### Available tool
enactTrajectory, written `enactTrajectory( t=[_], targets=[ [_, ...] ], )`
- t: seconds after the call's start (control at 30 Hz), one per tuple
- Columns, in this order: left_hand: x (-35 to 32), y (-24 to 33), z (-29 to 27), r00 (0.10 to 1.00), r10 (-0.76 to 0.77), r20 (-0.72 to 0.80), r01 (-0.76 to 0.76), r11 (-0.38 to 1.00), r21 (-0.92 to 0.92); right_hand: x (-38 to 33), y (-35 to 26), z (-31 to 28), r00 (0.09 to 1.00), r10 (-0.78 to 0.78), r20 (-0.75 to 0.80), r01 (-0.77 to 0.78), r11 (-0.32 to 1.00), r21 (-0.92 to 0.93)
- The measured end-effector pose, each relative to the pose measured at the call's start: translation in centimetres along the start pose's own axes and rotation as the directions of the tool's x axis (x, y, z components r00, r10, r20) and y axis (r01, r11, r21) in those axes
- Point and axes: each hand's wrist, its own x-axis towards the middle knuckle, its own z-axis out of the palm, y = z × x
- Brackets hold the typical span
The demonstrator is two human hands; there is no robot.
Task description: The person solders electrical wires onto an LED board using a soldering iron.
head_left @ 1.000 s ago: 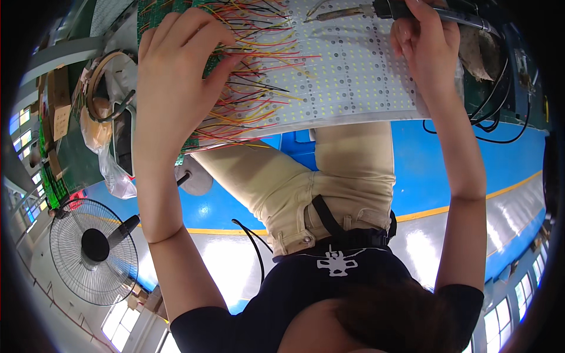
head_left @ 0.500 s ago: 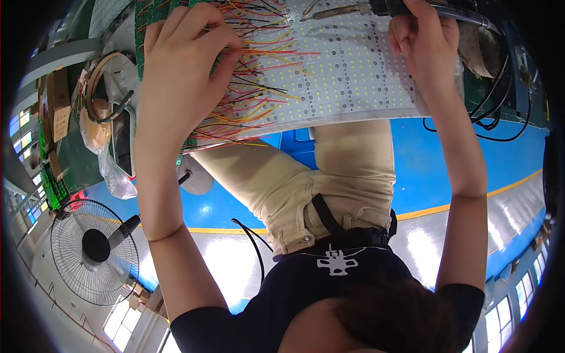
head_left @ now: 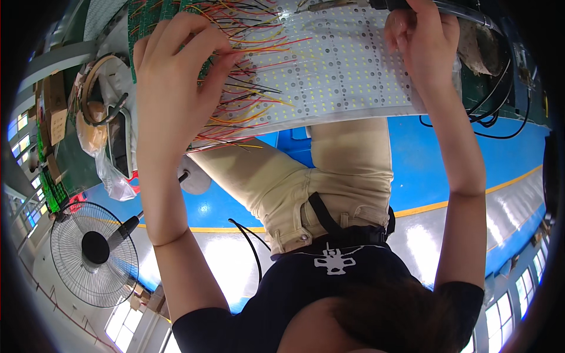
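My left hand [head_left: 179, 76] is over a row of green circuit boards [head_left: 134, 35], its thumb and forefinger closed together among the thin wires; what lies between the fingertips is hidden. Red, black and yellow wires [head_left: 253, 110] stick out rightward from the boards, their loose ends fanned over a white sheet with a dot pattern [head_left: 353, 76]. At the upper right my right hand [head_left: 424, 44] grips a soldering iron [head_left: 338, 5] by its black handle. Its metal barrel points left, toward the wire ends. The top edge of the picture cuts off part of the iron.
A black cable [head_left: 494, 117] hangs off the right end of the green bench. To the left lie a clear plastic bag [head_left: 115, 176], a ring-shaped roll [head_left: 94, 88] and cardboard boxes [head_left: 56, 109]. A black fan [head_left: 94, 253] stands at the lower left.
My left hand has shifted slightly left and toward me. The boards and wires appear a little farther left. My right hand still grips the soldering iron, which sits slightly higher in view.
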Motion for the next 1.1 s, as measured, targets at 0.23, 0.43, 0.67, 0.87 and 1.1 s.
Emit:
enactTrajectory(
  t=[0.23, 0.43, 0.67, 0.87, 1.1],
  targets=[
    [-0.2, 1.5, 1.4, 1.000, -0.009, 0.028, 0.008, 0.999, 0.050, 0.3, 0.1, 0.4, 0.985, -0.012, -0.172, 0.027, 0.996, 0.088],
    [0.2, 2.2, 2.3, 0.999, 0.027, -0.030, -0.026, 0.999, 0.035, -0.3, -0.3, 0.9, 0.991, -0.034, -0.129, 0.041, 0.998, 0.049],
    [0.9, 2.8, 3.1, 0.997, 0.069, -0.031, -0.071, 0.996, -0.059, 0.4, 0.4, -0.1, 0.993, 0.027, -0.112, -0.013, 0.992, 0.122],
    [-0.2, 3.1, 3.4, 0.995, -0.015, -0.096, 0.001, 0.990, -0.138, 0.3, 0.2, 0.2, 0.994, -0.003, -0.111, 0.012, 0.997, 0.082],
    [-1.8, 4.2, 3.7, 0.978, -0.174, -0.118, 0.155, 0.976, -0.149, -0.5, 0.0, -0.1, 0.997, -0.066, -0.045, 0.068, 0.997, 0.046]
  ],
)
